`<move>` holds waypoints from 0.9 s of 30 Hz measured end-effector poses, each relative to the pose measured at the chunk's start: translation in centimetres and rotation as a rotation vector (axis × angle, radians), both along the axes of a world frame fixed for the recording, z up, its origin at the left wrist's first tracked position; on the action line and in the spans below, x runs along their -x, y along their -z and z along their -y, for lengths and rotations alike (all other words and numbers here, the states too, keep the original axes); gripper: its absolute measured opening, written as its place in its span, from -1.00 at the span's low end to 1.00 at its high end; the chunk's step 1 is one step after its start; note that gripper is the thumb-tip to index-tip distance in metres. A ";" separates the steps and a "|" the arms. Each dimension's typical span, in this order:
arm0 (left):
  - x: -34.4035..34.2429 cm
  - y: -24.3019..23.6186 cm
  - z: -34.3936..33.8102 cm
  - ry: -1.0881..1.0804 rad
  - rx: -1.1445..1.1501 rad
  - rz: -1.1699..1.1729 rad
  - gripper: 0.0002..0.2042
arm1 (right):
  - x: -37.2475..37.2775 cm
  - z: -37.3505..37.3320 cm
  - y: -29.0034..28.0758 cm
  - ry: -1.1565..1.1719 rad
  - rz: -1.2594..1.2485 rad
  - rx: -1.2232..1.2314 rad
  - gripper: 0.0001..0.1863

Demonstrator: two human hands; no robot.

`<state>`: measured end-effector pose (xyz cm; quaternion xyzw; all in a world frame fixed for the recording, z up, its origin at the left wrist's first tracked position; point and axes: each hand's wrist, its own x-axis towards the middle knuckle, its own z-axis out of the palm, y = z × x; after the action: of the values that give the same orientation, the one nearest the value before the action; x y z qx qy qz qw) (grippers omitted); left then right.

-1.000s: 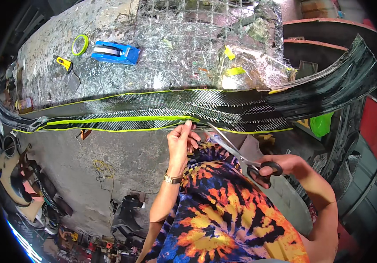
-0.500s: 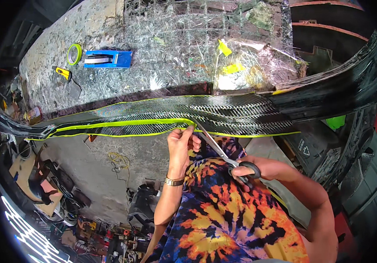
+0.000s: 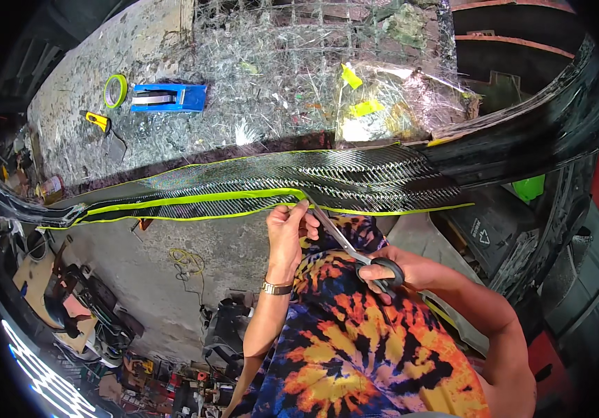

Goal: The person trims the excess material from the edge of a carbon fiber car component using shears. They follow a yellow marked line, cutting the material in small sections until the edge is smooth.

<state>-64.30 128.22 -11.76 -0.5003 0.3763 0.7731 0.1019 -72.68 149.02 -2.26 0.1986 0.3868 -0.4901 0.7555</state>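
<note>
A long strip of black woven carbon fibre cloth (image 3: 376,177), edged in yellow-green tape, lies along a dark curved mould. A slit runs through its near part, lined by a wider yellow-green tape band (image 3: 209,198). My left hand (image 3: 285,233) pinches the cloth's taped edge where the slit ends. In my right hand (image 3: 404,270) are long scissors (image 3: 338,235) with black handles, pointing up and left. Their tips meet the cloth right beside my left fingertips; how far the blades are apart is hard to see.
On the worn workbench (image 3: 244,76) lie a roll of yellow-green tape (image 3: 115,91), a blue tape dispenser (image 3: 168,97), a yellow utility knife (image 3: 97,121) and yellow tape scraps (image 3: 366,108). The black mould (image 3: 536,150) curves away at right. A yellow cord (image 3: 187,260) lies on the floor.
My right hand and the scissors have shifted slightly left, with the blades closer to my left fingertips. My left hand keeps its pinch. The whole view has shifted a little.
</note>
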 end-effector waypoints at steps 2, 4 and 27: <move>0.1 -0.1 -0.1 -0.005 -0.001 -0.007 -0.79 | -0.3 0.0 0.0 0.038 0.005 0.022 -0.50; 0.1 -0.1 -0.2 -0.017 0.004 -0.010 -0.82 | 0.1 0.1 -0.3 0.012 -0.021 0.025 -0.49; -1.9 -2.1 2.6 0.292 0.252 0.052 -0.76 | 3.3 -2.5 -0.7 -0.077 0.285 0.213 -0.47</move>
<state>-62.41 125.60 -9.64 -0.4688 0.5359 0.6839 0.1594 -75.94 151.54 -1.53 0.1700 0.2289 -0.4659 0.8377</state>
